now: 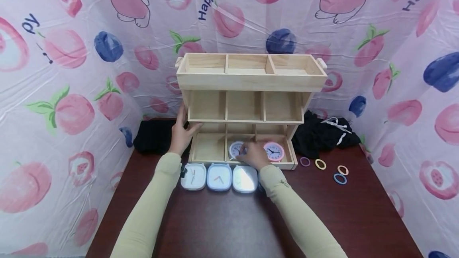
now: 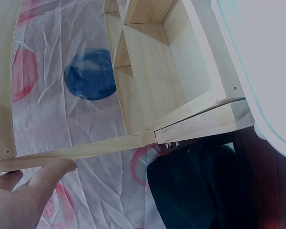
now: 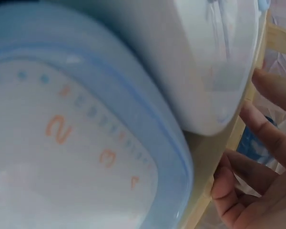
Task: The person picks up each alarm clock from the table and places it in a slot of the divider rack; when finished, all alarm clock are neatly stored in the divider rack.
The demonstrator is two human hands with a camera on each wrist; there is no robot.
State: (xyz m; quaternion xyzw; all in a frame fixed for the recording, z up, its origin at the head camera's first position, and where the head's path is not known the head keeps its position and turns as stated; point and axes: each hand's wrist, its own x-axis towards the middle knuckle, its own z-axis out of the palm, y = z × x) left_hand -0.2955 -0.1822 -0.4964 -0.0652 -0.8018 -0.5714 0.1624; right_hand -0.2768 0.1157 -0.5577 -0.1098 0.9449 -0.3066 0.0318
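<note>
A tiered wooden box (image 1: 251, 83) with divided trays stands at the table's back. My left hand (image 1: 182, 132) grips its left side; in the left wrist view the thumb (image 2: 55, 169) lies along a wooden strut (image 2: 81, 150). My right hand (image 1: 255, 155) reaches into the lowest tray, its fingers over a round lavender clock (image 1: 234, 150) in the middle compartment. The right wrist view shows the right fingers (image 3: 264, 126) loosely bent and spread at the tray edge, nothing visible between them. A round pink clock (image 1: 274, 151) sits in the right compartment.
Before the box stand a white square clock (image 1: 193, 176), a blue one (image 1: 219, 177) and a glare-covered white one (image 1: 245, 179); another is mostly under the right sleeve. Several coloured rings (image 1: 320, 164) lie right. Black cloth (image 1: 322, 134) flanks the box. Patterned curtain (image 1: 229, 19) surrounds the table.
</note>
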